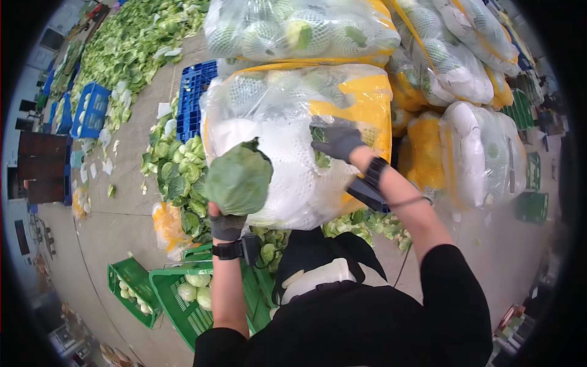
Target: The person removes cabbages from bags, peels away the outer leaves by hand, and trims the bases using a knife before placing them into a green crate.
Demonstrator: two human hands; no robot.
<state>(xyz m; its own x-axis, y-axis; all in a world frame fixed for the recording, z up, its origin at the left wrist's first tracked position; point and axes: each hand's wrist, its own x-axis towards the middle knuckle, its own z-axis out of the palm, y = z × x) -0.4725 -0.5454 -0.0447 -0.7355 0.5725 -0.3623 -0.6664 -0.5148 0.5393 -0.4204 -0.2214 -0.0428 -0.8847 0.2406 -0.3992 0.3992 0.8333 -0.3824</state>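
Cabbage [239, 178] is held up by gloved left hand [228, 226], fingers curled around its underside, in front of the bulging plastic bag [367, 92]. Right hand [339, 142] is laid over the bag, fingers partly extended by a green patch [320, 158]; whether anything is gripped cannot be told. Cabbage is judged fairly heavy, firm inside, with outer leaves easily torn; best cupped from below, loose leaf edges avoided. Bag film is judged thin and slippery. Room is left beyond the bag's left edge, above leaf heap [177, 162]; green crate [165, 300] is set low, near left forearm.
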